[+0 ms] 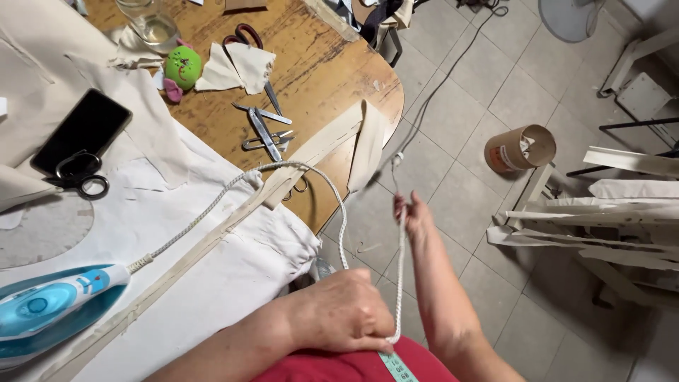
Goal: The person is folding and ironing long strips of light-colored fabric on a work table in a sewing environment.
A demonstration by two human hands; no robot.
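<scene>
Two hands held the white cord (400,283) beside the bench (325,64). Right hand (414,216) fingers pinched it high; left hand (350,311) fingers closed on it. It seemed soft and light.

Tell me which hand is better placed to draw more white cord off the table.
Probably the left hand: it grips the white cord where it drops from the table; the right hand holds the far end aloft.

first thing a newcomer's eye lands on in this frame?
Probably the white cord stretched taut between the left hand near the lap and the right hand raised over the tiled floor. Next, the blue and white iron at lower left on the pale fabric, then the scissors on the wooden table.
</scene>
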